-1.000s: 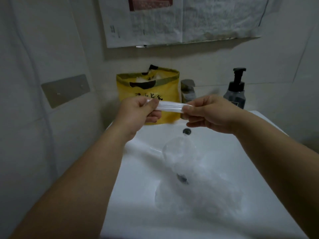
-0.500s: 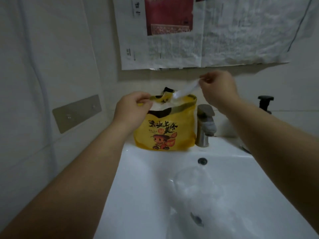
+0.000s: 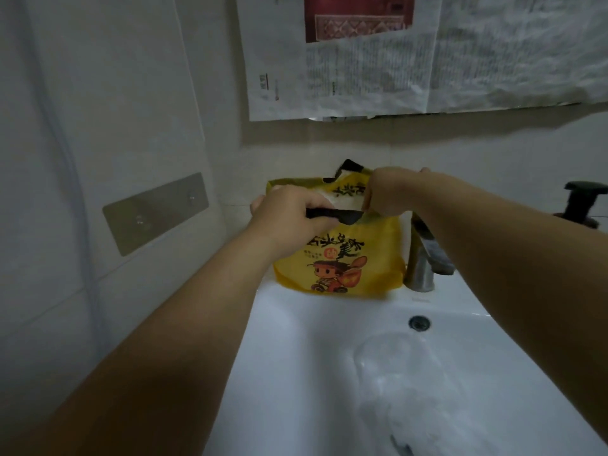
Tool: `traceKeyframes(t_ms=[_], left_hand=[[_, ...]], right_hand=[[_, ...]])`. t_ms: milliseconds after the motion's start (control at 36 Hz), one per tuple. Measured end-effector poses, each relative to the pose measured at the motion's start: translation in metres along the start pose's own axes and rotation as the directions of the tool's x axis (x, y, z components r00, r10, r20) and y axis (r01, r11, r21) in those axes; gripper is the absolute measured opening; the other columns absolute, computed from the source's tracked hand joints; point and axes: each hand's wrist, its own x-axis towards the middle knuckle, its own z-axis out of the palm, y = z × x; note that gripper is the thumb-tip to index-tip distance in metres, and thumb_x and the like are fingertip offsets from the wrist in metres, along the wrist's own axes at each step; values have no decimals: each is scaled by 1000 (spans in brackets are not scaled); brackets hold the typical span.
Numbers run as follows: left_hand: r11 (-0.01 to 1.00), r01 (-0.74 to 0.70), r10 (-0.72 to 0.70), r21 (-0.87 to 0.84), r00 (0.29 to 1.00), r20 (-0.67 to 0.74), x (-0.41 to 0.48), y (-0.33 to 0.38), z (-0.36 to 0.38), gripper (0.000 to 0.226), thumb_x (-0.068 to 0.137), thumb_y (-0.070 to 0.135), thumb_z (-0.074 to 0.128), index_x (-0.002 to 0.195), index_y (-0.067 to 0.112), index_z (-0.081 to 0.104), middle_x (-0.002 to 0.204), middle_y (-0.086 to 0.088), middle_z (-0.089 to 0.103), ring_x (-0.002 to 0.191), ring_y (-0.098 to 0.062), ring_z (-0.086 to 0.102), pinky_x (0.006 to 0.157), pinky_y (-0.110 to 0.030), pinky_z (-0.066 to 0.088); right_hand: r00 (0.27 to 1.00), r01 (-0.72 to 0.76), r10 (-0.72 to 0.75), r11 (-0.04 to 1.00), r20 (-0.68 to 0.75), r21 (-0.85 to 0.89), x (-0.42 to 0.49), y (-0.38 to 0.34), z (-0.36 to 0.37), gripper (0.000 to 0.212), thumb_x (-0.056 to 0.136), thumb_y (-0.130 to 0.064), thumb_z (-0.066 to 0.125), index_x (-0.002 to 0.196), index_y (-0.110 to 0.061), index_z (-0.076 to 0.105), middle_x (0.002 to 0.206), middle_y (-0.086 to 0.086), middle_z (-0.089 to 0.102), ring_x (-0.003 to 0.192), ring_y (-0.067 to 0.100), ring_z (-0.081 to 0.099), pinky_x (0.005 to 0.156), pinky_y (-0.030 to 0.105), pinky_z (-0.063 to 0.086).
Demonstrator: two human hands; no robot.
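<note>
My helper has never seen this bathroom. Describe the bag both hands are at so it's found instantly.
Find the white sink; on its back ledge, left of the metal faucet, stands a soft bag. It alone is bright yellow, printed with a cartoon figure and black characters.

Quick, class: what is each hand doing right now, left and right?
Left hand: closed, gripping the black handle of the yellow bag.
Right hand: closed, gripping the bag's top edge.
</note>
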Motion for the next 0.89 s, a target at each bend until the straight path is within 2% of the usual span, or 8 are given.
traceKeyframes(t_ms=[111,278,444,556,667,750,833,889], left_hand=[[999,22,-22,-29,1000,18,0,3,1,16,86,36,69,75,46,62,81,12,66,93,-20,60,96,-52,43],[997,71,-71,-11,995,-74,-2,1,5,17,86,36,68,74,46,60,77,15,61,96,-23,58,95,-50,44],[996,61,-74,-58,966,-249,-23,15,9,28,80,30,73,107,35,69,117,5,62,123,-27,47,103,-46,39],[998,-18,-9,-68,925,-381,-40,30,12,31,87,23,66,118,24,67,124,-1,61,124,-25,47,99,-30,36],[958,-100,-14,-270,921,-390,-80,51,41,27,90,15,62,116,17,68,114,4,58,97,3,57,80,-4,41],[921,-26,-47,-389,983,-176,-102,55,71,28,89,22,64,117,21,67,114,-1,63,96,-9,60,87,-22,49],[921,144,-107,-362,987,120,-126,60,100,27,91,24,65,118,21,67,113,3,62,102,-12,57,83,-22,41],[906,233,-142,-354,954,264,-139,59,116,28,90,26,67,118,21,66,119,5,63,109,-13,58,85,-23,42]], right_hand=[[994,-68,46,969,95,236,-10,-6,-2,27,98,-13,43,117,-1,58,76,1,44,85,22,46,73,29,40],[968,6,75,947,-241,321,-28,7,-16,34,94,-39,52,115,-16,64,112,8,64,108,30,54,106,51,32],[894,146,132,818,-428,557,-84,16,-18,35,97,-24,48,127,-12,61,128,7,62,114,22,57,89,26,42],[873,151,178,786,-454,600,-120,22,-7,30,96,-22,49,119,-12,65,116,6,66,102,19,60,83,27,46],[937,37,188,784,-294,620,-167,36,30,26,95,-19,52,103,-1,68,91,12,67,72,17,55,65,28,43],[985,-68,151,800,-90,597,-193,43,63,28,93,-20,55,99,4,68,91,19,68,64,19,53,61,32,47],[971,-217,146,867,187,449,-214,52,95,41,92,-35,60,117,-4,64,117,17,65,88,28,64,78,37,55],[906,-295,132,879,402,376,-227,53,111,68,86,-47,65,143,-16,42,142,7,45,117,29,53,92,41,52]])
